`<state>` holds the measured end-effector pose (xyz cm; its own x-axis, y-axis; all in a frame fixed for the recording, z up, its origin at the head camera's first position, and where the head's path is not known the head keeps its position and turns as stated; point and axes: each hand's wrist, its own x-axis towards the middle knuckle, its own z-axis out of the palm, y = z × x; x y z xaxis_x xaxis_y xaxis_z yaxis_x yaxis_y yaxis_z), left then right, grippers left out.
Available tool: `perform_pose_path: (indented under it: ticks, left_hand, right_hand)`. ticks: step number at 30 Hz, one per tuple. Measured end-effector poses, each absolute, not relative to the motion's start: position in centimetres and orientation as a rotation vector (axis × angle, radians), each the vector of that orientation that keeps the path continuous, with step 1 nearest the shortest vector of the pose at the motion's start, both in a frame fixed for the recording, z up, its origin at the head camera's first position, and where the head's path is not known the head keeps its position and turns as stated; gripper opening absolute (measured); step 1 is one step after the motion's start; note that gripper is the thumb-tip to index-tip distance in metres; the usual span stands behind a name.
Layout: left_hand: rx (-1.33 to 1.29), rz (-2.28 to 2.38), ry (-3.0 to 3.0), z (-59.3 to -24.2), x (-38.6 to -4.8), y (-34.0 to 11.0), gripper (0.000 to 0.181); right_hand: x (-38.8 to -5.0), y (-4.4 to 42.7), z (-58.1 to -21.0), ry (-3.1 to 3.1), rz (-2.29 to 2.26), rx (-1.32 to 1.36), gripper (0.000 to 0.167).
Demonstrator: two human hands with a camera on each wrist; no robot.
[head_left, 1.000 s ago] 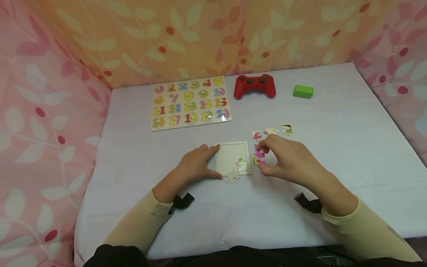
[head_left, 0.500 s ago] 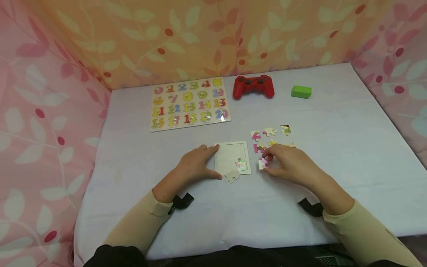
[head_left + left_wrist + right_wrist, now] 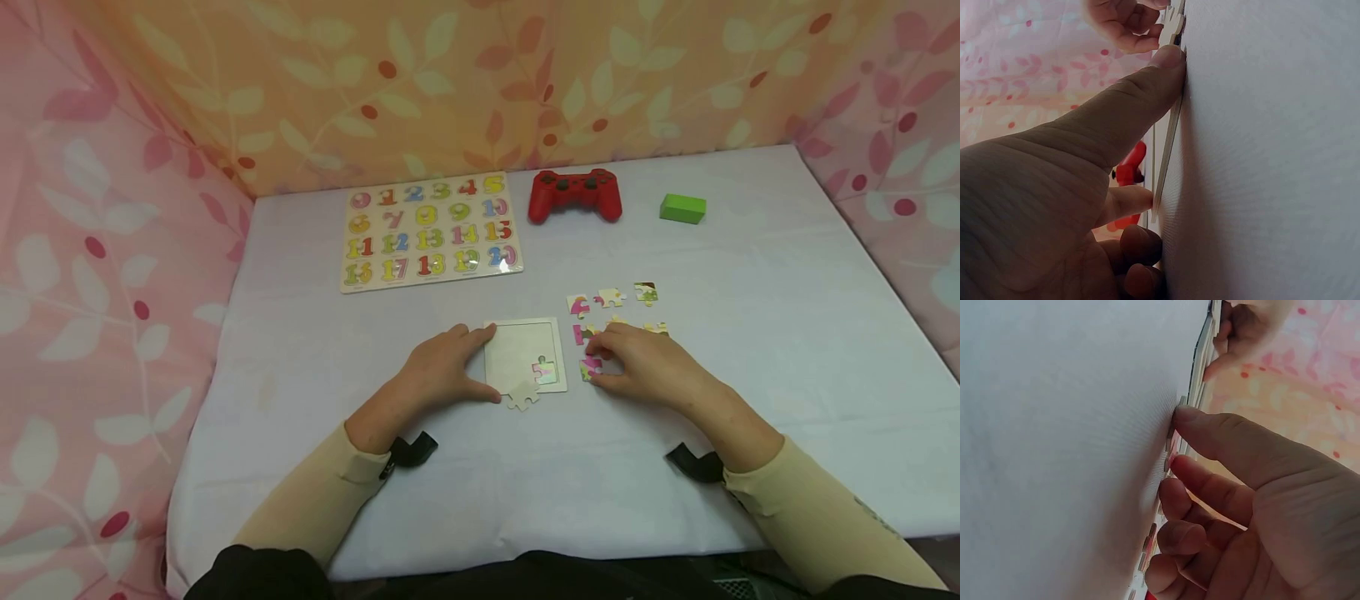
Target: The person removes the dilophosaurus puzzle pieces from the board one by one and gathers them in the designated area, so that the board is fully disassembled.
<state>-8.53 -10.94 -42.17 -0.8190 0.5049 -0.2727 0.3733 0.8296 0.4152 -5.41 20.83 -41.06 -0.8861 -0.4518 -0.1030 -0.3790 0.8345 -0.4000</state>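
Note:
My left hand [image 3: 435,371] holds the square wooden puzzle tray [image 3: 517,342] by its left side, thumb at the near corner and index finger at the far one. One pale pink jigsaw piece [image 3: 545,370] lies in the tray's near right corner. A plain, pale jigsaw piece [image 3: 522,396] overlaps the near edge. Just right of the tray, my right hand [image 3: 648,362] pinches a pink and green jigsaw piece [image 3: 589,369] between thumb and index finger, low over the cloth. In the right wrist view the thumb [image 3: 1194,422] touches its edge; its face is hidden there.
Several loose jigsaw pieces lie in rows right of the tray, among them a green and brown piece [image 3: 646,292]; my right hand partly covers others. Farther back are a number board [image 3: 433,232], a red game controller [image 3: 575,197] and a green block [image 3: 682,208].
My right hand has shifted slightly right and nearer, drawing the jigsaw piece away from the others. The piece's visible pattern looks different, as though turned. My left hand stays on the tray.

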Motion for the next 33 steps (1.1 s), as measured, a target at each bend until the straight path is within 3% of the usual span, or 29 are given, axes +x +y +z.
perform_pose_path:
  ticks: [17,26,33]
  left_hand:
    - [0.662,0.473,2.637,-42.1,-8.6,-10.9,0.108]
    - [0.66,0.471,2.628,-42.0,-8.7,-11.1,0.107]
    - [0.678,0.484,2.625,-42.1,-8.7,-11.2,0.107]
  right_hand:
    - [-5.4,19.5,-36.6,2.827,-0.699,-0.698,0.039]
    - [-5.7,14.7,-35.6,2.675,-0.648,-0.869,0.034]
    - [-6.3,12.1,-37.2,2.507,-0.455,-0.88,0.027]
